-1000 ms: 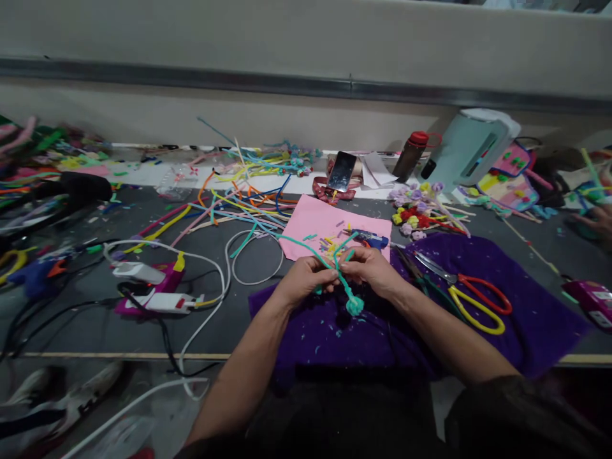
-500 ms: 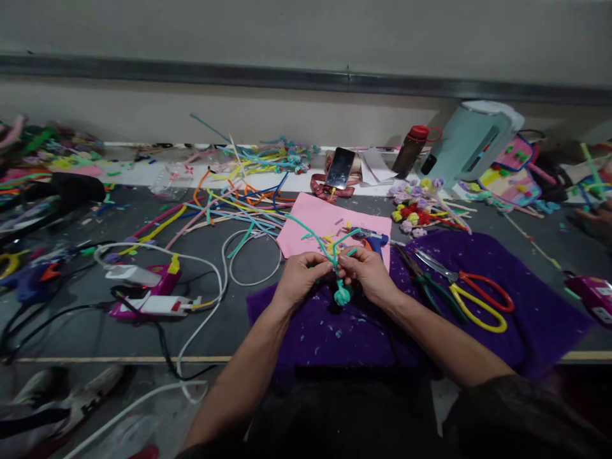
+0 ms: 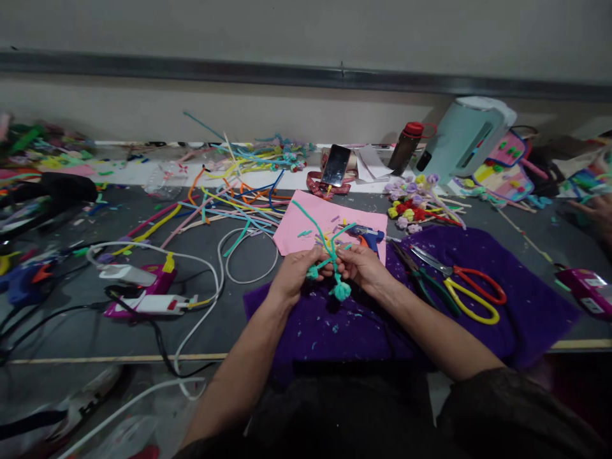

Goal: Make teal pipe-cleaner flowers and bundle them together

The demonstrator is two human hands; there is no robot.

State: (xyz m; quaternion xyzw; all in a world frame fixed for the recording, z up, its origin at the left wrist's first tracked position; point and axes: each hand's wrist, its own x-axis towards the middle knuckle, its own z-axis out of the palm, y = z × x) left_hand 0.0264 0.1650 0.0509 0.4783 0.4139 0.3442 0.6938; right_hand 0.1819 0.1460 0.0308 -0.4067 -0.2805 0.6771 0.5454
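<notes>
Between my hands is a teal pipe-cleaner piece [image 3: 340,291] with a knotted ball hanging at its lower end and thin stems sticking up and outward. My left hand [image 3: 299,271] pinches it from the left, where a second small teal knot [image 3: 312,273] shows beside the fingers. On the right, my right hand [image 3: 359,264] has its thumb and fingers closed on the stems. Both hands are over the near edge of a pink sheet [image 3: 294,223], above a purple cloth [image 3: 306,338]. A blue glue gun [image 3: 373,234] lies on the sheet just beyond my right hand.
Scissors [image 3: 478,280] and green-handled pliers [image 3: 430,290] lie on the cloth at right. Behind are pipe-cleaner flowers [image 3: 414,207], a phone [image 3: 336,166], a bottle [image 3: 405,150] and a kettle [image 3: 461,137]. White cables and a power strip [image 3: 162,280] are at left. Another person's hand [image 3: 597,213] shows at far right.
A second teal knot now shows by my left fingers, and the stems have turned a little. The whole view has shifted slightly.
</notes>
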